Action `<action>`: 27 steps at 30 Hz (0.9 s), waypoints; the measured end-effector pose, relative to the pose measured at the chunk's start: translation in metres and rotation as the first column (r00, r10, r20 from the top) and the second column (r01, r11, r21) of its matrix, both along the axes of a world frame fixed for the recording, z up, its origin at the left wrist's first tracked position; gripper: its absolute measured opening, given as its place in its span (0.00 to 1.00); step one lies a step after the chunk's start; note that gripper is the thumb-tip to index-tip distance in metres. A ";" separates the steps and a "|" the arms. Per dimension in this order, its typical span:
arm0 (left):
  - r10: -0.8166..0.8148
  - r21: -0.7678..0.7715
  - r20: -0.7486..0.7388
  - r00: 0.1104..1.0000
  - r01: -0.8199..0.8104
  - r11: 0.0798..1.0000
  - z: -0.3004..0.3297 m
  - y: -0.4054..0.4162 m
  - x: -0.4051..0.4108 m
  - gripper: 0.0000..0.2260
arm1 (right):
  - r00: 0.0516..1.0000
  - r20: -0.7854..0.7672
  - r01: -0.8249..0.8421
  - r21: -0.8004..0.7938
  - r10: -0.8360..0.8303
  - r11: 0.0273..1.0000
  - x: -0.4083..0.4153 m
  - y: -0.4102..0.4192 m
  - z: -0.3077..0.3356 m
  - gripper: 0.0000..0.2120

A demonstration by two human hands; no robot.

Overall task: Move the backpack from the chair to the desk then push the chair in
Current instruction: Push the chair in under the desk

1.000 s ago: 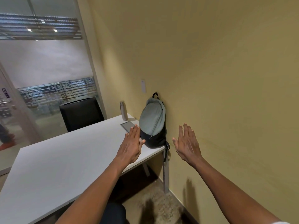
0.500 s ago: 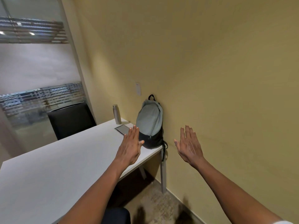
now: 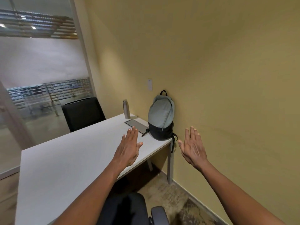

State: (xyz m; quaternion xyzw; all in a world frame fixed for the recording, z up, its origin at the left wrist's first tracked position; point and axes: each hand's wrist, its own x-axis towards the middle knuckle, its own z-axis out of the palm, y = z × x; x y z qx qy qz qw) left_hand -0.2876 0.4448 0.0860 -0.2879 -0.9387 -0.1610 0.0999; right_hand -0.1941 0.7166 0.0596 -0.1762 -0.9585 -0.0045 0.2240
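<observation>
A grey-green backpack point(image 3: 160, 116) with a black base stands upright on the far right corner of the white desk point(image 3: 65, 163), leaning against the yellow wall. My left hand point(image 3: 129, 147) hovers flat and open over the desk, short of the backpack. My right hand point(image 3: 193, 146) is open too, held in the air beyond the desk's right edge, a little nearer than the backpack. Neither hand touches anything. The black chair point(image 3: 129, 208) with its armrest point(image 3: 159, 215) sits below my arms at the desk's near side.
A steel bottle point(image 3: 126, 108) and a dark tablet point(image 3: 137, 126) lie left of the backpack. A second black chair point(image 3: 82, 113) stands behind the desk's far side. The yellow wall point(image 3: 227, 95) runs close on the right; a glass partition point(image 3: 40, 78) is at left.
Both hands have drawn back a little from the backpack and stay open. My view has dipped, so the near chair's seat and armrest now show at the bottom.
</observation>
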 end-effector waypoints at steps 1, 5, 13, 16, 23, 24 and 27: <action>0.007 0.000 0.006 1.000 -0.007 1.000 0.003 -0.007 0.002 0.29 | 1.000 -0.004 -0.003 0.004 0.003 1.000 0.001 -0.004 0.000 0.33; 0.051 0.029 0.006 0.999 -0.051 0.998 0.010 -0.036 0.010 0.28 | 0.999 0.023 -0.042 0.024 0.041 0.999 -0.002 -0.020 0.005 0.32; 0.105 0.065 0.039 0.994 -0.108 0.992 0.003 -0.104 0.021 0.28 | 0.990 0.073 -0.125 -0.007 0.125 0.992 -0.002 -0.070 0.004 0.33; 0.106 0.070 0.040 0.994 -0.109 0.992 -0.001 -0.132 0.025 0.28 | 0.987 0.076 -0.143 0.005 0.142 0.990 0.002 -0.097 0.005 0.33; 0.029 0.077 0.077 0.997 -0.035 0.996 -0.018 -0.199 0.035 0.28 | 0.996 0.051 -0.074 -0.009 0.075 0.997 0.030 -0.176 -0.001 0.33; 0.010 0.077 0.089 0.996 -0.017 0.997 -0.022 -0.210 0.039 0.28 | 0.997 0.050 -0.054 -0.031 0.056 0.998 0.038 -0.191 -0.003 0.32; -0.056 0.070 0.149 0.987 0.046 0.996 -0.034 -0.243 0.056 0.28 | 0.998 0.054 -0.008 -0.109 0.014 0.994 0.064 -0.240 -0.012 0.33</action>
